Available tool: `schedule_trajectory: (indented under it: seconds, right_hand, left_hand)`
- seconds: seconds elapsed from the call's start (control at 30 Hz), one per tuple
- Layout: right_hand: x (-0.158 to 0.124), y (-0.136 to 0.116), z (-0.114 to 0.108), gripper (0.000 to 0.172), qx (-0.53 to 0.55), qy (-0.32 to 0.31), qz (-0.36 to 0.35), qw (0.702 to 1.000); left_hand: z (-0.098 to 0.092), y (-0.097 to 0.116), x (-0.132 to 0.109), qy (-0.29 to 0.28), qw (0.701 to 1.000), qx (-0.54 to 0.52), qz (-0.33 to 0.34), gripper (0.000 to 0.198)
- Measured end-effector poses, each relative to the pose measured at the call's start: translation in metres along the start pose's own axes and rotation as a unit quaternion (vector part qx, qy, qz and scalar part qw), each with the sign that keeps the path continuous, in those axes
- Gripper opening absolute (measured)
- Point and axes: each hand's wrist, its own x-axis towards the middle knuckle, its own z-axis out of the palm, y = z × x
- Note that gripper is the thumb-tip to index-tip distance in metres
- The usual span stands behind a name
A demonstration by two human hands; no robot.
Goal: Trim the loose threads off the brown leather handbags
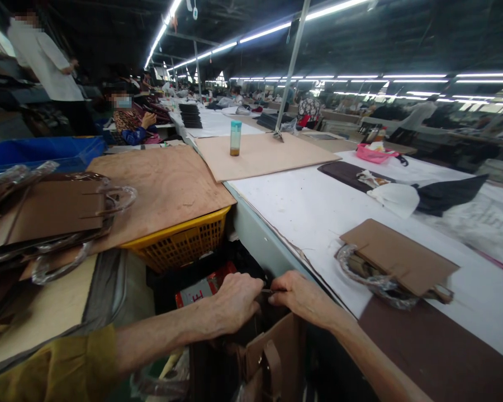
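Close together above a brown handbag [272, 352] are my two hands. My left hand [238, 296] is closed, knuckles up, and what its fingers hold is hidden. Opposite it, my right hand [295, 290] pinches with thumb and forefinger. A small thin piece spans the gap between them, too small to name. The handbag stands upright below, at lap height by the table edge, with a strap and metal fitting on its side. A red and silver packet [199, 290] lies in the dark space behind my left hand.
Another brown handbag [398, 257] with plastic-wrapped handles lies on the white table [285, 206] at right. More bags [54, 212] are piled at left. A yellow basket [180, 240] sits under a wooden board [163, 190]. A bottle [235, 139] stands farther back. Other people are in the background.
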Motion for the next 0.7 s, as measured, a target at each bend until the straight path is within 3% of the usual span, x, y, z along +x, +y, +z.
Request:
schedule_trajectory:
  seconds: [0.33,0.5,0.7]
  right_hand:
    - [0.003,0.005,0.003,0.020,0.007,0.015,-0.020,1.000]
    - [-0.003,0.006,0.000,0.019,0.004,0.005,-0.015,1.000]
    - [-0.001,0.006,-0.003,0.017,-0.001,-0.072,0.025,0.997]
  left_hand:
    - [-0.001,0.001,0.004,0.021,0.995,0.097,0.018,0.030]
    - [0.000,0.005,0.005,0.015,0.993,0.114,0.034,0.029]
    - [-0.001,0.009,0.004,0.023,0.994,0.097,0.045,0.032]
